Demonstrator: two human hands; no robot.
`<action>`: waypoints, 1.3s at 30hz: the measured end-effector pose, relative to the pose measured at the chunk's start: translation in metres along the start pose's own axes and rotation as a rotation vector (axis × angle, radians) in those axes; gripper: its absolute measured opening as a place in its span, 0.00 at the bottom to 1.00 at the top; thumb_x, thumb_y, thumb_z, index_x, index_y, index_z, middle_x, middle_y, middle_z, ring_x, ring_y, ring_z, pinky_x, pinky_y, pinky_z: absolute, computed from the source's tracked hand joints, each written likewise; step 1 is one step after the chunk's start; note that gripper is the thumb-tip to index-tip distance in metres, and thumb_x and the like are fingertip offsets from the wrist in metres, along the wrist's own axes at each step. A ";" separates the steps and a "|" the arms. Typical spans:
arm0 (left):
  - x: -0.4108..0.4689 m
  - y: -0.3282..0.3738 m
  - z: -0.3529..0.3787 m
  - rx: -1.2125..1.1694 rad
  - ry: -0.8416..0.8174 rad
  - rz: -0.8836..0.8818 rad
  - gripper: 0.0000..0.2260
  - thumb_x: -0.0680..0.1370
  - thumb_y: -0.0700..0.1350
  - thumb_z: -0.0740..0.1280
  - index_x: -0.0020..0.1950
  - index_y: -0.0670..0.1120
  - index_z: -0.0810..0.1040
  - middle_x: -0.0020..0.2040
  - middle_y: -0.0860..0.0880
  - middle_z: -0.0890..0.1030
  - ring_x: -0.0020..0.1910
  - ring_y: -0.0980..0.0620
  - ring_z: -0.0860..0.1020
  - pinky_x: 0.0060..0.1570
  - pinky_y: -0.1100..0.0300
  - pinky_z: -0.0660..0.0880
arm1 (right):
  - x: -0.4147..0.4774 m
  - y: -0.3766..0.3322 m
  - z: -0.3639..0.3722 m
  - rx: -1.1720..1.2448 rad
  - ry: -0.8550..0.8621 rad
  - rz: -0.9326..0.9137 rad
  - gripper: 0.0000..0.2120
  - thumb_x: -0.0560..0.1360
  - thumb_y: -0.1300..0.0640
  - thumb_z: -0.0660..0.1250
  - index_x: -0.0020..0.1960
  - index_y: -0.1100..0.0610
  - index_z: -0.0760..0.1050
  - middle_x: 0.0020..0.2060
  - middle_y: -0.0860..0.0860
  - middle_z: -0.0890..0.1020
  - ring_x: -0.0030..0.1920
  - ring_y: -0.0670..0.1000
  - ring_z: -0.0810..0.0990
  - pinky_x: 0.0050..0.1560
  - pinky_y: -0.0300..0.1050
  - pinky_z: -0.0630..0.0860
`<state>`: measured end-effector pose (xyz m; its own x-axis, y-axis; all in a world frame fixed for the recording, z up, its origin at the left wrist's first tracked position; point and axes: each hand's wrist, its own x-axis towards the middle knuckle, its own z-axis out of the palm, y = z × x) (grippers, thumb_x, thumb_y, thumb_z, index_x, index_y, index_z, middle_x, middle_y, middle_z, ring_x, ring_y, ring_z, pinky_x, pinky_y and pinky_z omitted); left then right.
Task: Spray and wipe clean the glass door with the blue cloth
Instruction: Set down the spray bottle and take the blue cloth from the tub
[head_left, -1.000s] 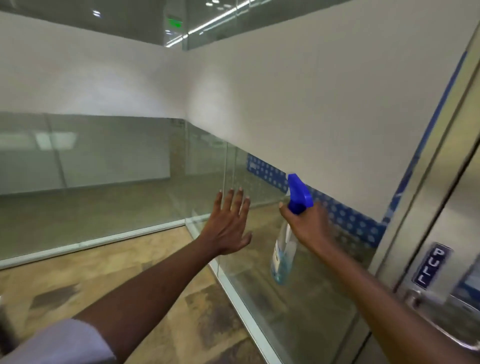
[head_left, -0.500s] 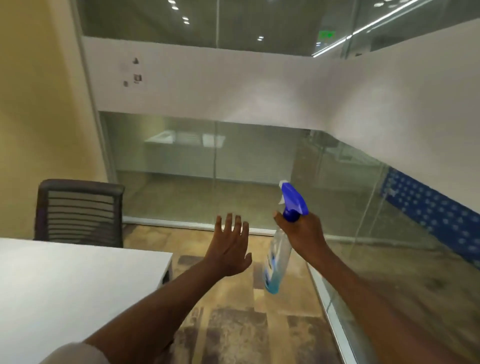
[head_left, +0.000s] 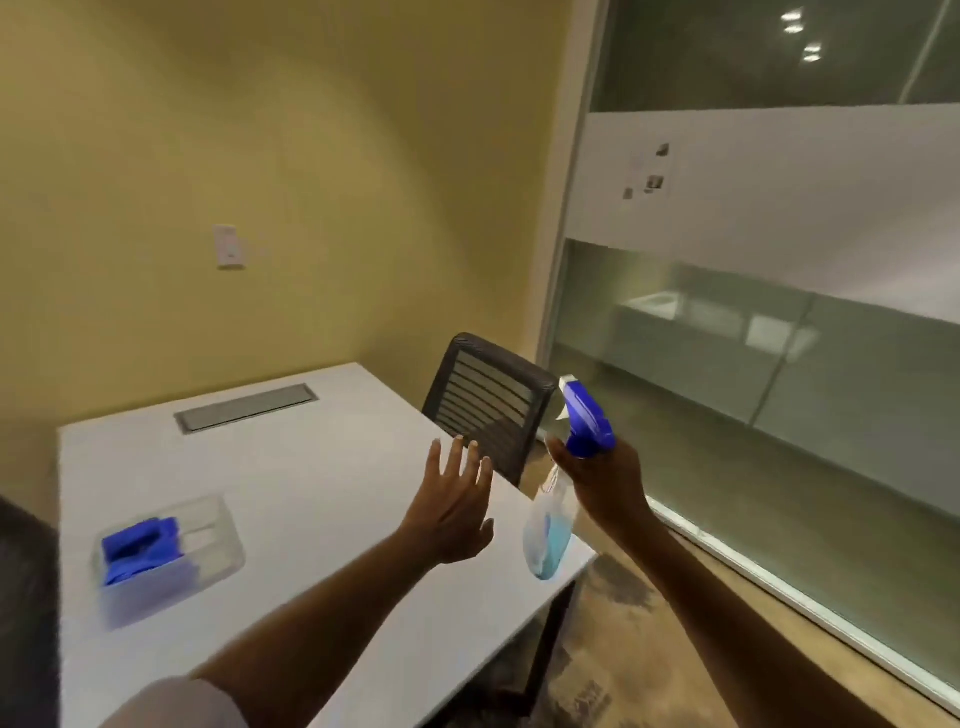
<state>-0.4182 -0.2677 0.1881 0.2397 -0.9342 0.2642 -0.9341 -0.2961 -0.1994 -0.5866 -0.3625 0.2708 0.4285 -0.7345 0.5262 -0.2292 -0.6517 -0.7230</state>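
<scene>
My right hand (head_left: 605, 480) grips the neck of a spray bottle (head_left: 550, 535) with a blue trigger head and pale blue liquid, held tilted over the table's right corner. My left hand (head_left: 454, 506) hovers above the white table (head_left: 322, 483), empty, with its fingers spread. A blue cloth (head_left: 137, 548) lies crumpled in a clear plastic tray (head_left: 208, 545) at the table's left side, well to the left of both hands. The glass door is out of view; a glass wall (head_left: 779, 374) with a frosted band fills the right side.
A dark mesh-back chair (head_left: 488, 405) stands at the table's far right edge, just beyond my hands. A grey cable hatch (head_left: 247, 408) is set in the tabletop. The yellow wall carries a white switch plate (head_left: 227, 246). Patterned carpet runs between table and glass.
My view has swung left, away from the door with its PULL sign, past the glass wall to the table. The tray with the blue cloth has come into view. Both hands keep their pose.
</scene>
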 end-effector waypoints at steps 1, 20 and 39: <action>-0.008 -0.017 0.003 0.014 -0.019 -0.049 0.36 0.78 0.62 0.57 0.78 0.43 0.53 0.80 0.37 0.53 0.78 0.33 0.49 0.73 0.30 0.44 | 0.005 -0.006 0.018 0.020 -0.039 -0.013 0.16 0.72 0.50 0.73 0.35 0.46 0.66 0.25 0.43 0.74 0.26 0.43 0.74 0.29 0.28 0.72; -0.159 -0.293 0.085 0.129 -0.257 -0.498 0.34 0.78 0.60 0.55 0.78 0.40 0.54 0.79 0.34 0.56 0.77 0.30 0.53 0.72 0.29 0.46 | 0.009 -0.101 0.348 0.381 -0.629 0.067 0.14 0.70 0.50 0.75 0.45 0.46 0.70 0.41 0.47 0.78 0.43 0.51 0.78 0.45 0.46 0.80; -0.188 -0.423 0.231 0.080 -0.486 -0.661 0.36 0.77 0.60 0.53 0.78 0.38 0.52 0.78 0.34 0.56 0.77 0.32 0.52 0.73 0.32 0.47 | 0.043 -0.041 0.586 0.367 -0.804 0.140 0.14 0.70 0.54 0.76 0.45 0.57 0.73 0.38 0.56 0.78 0.36 0.49 0.73 0.41 0.47 0.75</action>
<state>-0.0071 -0.0131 0.0045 0.8382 -0.5390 -0.0836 -0.5432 -0.8111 -0.2170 -0.0466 -0.2563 0.0604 0.9322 -0.3585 0.0491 -0.0905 -0.3626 -0.9275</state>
